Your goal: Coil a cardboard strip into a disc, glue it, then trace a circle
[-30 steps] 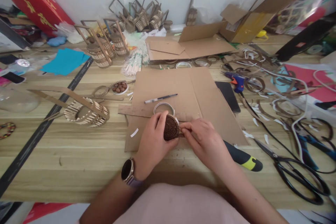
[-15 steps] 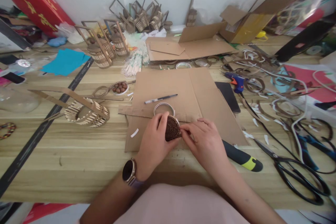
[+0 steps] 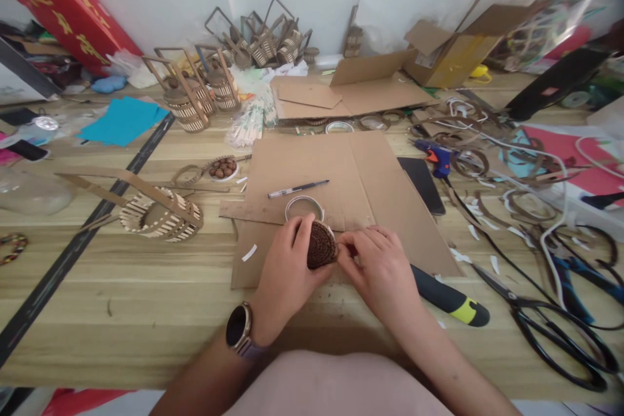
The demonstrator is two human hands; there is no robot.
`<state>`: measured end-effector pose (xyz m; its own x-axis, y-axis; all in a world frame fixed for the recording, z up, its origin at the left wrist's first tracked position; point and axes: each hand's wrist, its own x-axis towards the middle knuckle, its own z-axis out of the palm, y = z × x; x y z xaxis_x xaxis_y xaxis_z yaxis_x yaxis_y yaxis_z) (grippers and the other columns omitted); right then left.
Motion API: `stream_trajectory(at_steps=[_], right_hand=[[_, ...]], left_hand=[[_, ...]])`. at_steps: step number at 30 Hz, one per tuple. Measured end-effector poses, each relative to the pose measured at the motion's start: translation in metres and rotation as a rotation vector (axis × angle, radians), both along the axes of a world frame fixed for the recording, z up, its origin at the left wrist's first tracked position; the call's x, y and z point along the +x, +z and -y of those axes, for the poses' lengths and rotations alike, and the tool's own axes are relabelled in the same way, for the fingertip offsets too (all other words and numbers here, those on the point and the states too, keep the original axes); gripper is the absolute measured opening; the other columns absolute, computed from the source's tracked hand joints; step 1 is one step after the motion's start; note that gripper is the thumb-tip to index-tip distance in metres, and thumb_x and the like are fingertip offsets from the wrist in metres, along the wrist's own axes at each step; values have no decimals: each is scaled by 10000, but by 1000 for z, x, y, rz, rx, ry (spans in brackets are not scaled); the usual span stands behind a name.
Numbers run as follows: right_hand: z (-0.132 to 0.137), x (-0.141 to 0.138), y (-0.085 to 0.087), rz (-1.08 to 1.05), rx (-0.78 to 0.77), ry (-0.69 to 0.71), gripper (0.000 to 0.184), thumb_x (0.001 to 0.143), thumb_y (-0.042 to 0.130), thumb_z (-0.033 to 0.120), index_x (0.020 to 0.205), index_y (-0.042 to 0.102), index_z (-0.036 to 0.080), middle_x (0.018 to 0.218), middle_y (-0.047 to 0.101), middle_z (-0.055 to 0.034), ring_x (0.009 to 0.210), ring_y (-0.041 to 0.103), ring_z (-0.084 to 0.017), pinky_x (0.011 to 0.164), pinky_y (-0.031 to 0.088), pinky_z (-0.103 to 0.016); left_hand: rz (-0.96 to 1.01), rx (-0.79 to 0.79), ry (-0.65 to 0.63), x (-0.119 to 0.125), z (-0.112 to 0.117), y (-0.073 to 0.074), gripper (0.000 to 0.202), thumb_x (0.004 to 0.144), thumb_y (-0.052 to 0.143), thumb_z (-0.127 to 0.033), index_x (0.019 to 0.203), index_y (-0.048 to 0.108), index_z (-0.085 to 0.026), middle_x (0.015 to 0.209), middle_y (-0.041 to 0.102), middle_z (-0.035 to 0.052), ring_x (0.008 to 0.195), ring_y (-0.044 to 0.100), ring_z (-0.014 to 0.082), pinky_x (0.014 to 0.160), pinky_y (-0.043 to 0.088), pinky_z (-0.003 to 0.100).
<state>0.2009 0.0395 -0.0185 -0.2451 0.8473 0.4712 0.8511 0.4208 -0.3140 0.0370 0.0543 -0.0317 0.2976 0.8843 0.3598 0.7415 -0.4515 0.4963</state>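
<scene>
My left hand (image 3: 287, 266), with a watch at the wrist, is wrapped round a dark brown disc of tightly coiled strip (image 3: 320, 247), its spiral face turned up. At the disc's right edge, the thumb and forefinger of my right hand (image 3: 383, 270) are pinched together; the bit of strip between them is mostly hidden. Just beyond the disc lies a roll of tape (image 3: 287, 209), partly covered by my left fingers. A pen (image 3: 299, 188) rests behind it on a flat cardboard sheet (image 3: 312, 156).
On the left stands a slatted basket (image 3: 173, 227) with a tall handle, near a dish of brown beads (image 3: 224, 169). To the right lie a utility knife (image 3: 451, 299), large scissors (image 3: 550, 331), pliers (image 3: 575, 279) and a glue gun (image 3: 439, 159). More small baskets (image 3: 188, 110) stand behind.
Both hands stay at the disc, which is turned slightly. The whole view has shifted a little, so things on the table appear slightly lower.
</scene>
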Motion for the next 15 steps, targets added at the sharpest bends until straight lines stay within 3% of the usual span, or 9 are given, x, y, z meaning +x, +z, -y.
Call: stream_trajectory(at_steps=[5, 15], right_hand=[[3, 2, -1, -108, -24, 27, 136, 919, 516, 165, 855, 632, 193, 699, 668, 2, 676, 620, -173, 833, 406, -344], [3, 2, -6, -119, -49, 7, 146, 908, 538, 190, 799, 636, 199, 652, 652, 22, 634, 610, -162, 816, 402, -346]], left_hand=[[-14, -18, 19, 0, -1, 0, 670, 723, 738, -187, 1297, 394, -210, 1186, 585, 118, 1051, 625, 293, 874, 538, 435], [-42, -5, 13, -1, 0, -1, 677, 715, 727, -163, 1304, 397, -203, 1191, 582, 126, 1043, 628, 295, 864, 541, 433]])
